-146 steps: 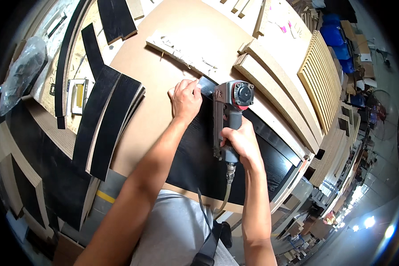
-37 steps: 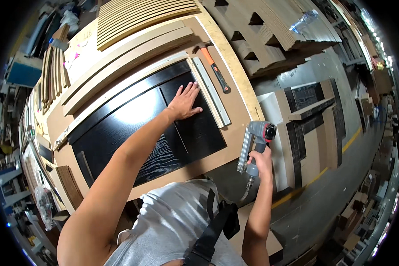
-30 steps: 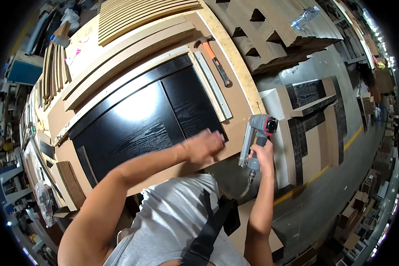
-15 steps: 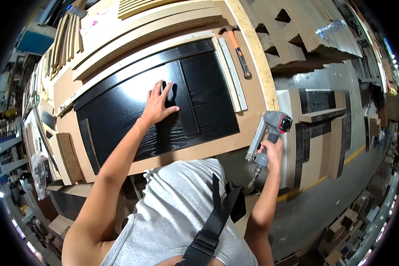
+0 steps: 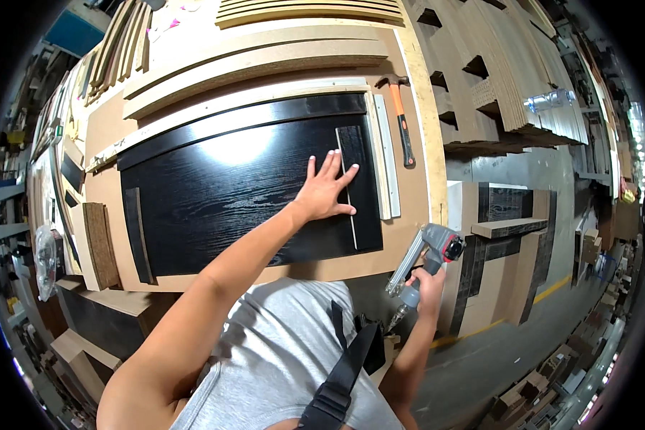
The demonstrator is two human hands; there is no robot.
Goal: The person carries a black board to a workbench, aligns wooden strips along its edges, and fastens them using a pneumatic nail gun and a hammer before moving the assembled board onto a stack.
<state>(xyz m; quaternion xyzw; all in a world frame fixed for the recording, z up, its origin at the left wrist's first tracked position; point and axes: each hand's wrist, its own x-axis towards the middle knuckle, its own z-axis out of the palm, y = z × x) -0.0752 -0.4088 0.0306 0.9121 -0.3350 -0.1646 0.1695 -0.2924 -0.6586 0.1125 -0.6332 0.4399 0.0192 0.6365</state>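
Centrally, a large black wood-grain panel [image 5: 222,201] lies flat on the tan workbench [image 5: 416,93], its long axis running left to right across the view. A narrow black strip [image 5: 362,179] lies against its right end, long axis running away from the person, at right angles to the panel's length. Left hand [image 5: 326,192]: fingers spread, palm flat, pressing on the panel's right portion, fingertips touching the strip's inner edge; it grips nothing. Right hand [image 5: 430,283]: closed around the handle of a grey nail gun [image 5: 426,256] with a red cap, held off the bench, below and to the right of the bench's near right corner, nose angled down toward the floor. The strip lies up and to the left of the gun, well nearer the left hand than the right. Beyond the strip: a pale moulding [image 5: 385,165] just beside it and parallel, then a hammer [image 5: 403,122] with an orange-and-black handle, also parallel, near the bench's right edge. Open bench surface shows only as a narrow band along the near edge. Stacked boards [image 5: 265,61] lie at the far side; a dark slat [image 5: 137,229] lies beside the panel's left end.
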